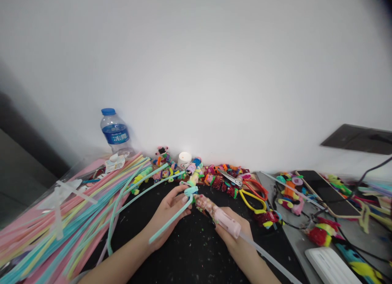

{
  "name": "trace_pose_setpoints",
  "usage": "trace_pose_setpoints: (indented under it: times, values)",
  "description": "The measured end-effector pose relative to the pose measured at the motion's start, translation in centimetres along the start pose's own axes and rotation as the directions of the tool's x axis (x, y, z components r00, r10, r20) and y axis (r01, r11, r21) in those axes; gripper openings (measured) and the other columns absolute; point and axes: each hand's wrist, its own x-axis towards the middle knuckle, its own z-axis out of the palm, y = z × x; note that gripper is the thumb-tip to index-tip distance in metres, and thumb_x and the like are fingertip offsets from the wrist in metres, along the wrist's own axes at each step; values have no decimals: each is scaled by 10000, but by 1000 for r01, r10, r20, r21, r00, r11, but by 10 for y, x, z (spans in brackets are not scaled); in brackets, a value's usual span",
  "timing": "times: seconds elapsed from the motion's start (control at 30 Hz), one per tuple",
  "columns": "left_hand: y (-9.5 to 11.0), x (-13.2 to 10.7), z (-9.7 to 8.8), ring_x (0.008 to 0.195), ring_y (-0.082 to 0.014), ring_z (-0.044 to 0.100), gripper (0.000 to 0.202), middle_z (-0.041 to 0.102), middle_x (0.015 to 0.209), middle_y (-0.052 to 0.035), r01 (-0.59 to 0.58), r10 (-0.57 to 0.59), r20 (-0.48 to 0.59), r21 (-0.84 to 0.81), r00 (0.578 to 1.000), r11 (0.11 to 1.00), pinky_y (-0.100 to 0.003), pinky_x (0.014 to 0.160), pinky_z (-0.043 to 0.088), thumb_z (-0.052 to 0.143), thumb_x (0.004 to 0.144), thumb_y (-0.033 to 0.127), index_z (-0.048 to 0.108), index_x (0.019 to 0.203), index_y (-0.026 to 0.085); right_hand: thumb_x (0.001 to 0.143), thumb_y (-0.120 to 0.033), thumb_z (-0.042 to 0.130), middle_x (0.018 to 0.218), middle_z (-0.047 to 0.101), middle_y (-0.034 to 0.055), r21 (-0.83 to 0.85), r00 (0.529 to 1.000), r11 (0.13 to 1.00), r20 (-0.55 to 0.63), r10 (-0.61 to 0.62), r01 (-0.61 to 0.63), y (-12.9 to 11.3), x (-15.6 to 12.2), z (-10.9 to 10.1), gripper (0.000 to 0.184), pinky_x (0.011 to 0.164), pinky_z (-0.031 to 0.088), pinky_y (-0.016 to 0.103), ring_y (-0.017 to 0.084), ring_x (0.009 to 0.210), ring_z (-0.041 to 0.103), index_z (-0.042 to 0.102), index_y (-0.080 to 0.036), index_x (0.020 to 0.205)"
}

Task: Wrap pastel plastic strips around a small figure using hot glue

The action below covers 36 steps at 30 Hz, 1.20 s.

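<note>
My left hand [170, 212] is closed in a pinch on a mint-green pipe cleaner [171, 219], whose end wraps around the tip of a small pink fuzzy piece [204, 202]. My right hand [234, 233] grips a pale pink tool [227, 222] with a clear stick trailing back toward me; its tip meets the fuzzy piece. Both hands work over a black mat [190, 251].
A big heap of pastel pipe cleaners [61, 222] lies at the left. Against the wall stand a water bottle [115, 133] and a small white jar [184, 159], with finished fuzzy figures and scissors [245, 186]. A phone [329, 192] and cables lie at the right.
</note>
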Motion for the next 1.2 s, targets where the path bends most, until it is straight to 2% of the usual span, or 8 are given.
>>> trace_pose_setpoints:
  times: [0.3,0.5,0.87,1.2]
  values:
    - [2,-1,1,674,-102,556,300,634,794,-5,0,0,-1,25,1000,1000,-234,666,444,685,739,251,606,1027,222,820,-233,521,664,567,-17,-48,1000,999,-7,-14,14,2,0,-1,76,544,410,205,129,577,528,579,-185,810]
    - [2,-1,1,688,-107,566,318,647,829,-17,0,0,-16,40,1000,999,-234,673,455,685,739,255,604,1043,217,828,-228,511,676,570,-12,-53,1000,998,-4,-20,20,4,-1,-1,77,549,415,204,131,589,533,574,-186,814]
    - [3,-1,1,933,-195,630,282,678,1025,-55,6,-6,-14,-29,1000,1000,-335,874,466,676,749,219,612,1023,221,833,-209,510,672,563,-15,-51,999,998,-16,-29,28,5,-1,-1,62,559,426,200,130,589,533,566,-193,812]
    - [3,-1,2,1002,-190,617,263,680,1044,-47,21,-21,5,-85,1000,996,-370,980,416,668,760,191,607,1015,216,833,-228,507,646,558,-14,-83,998,996,-32,-46,43,6,0,0,82,541,422,206,132,565,530,553,-192,775]
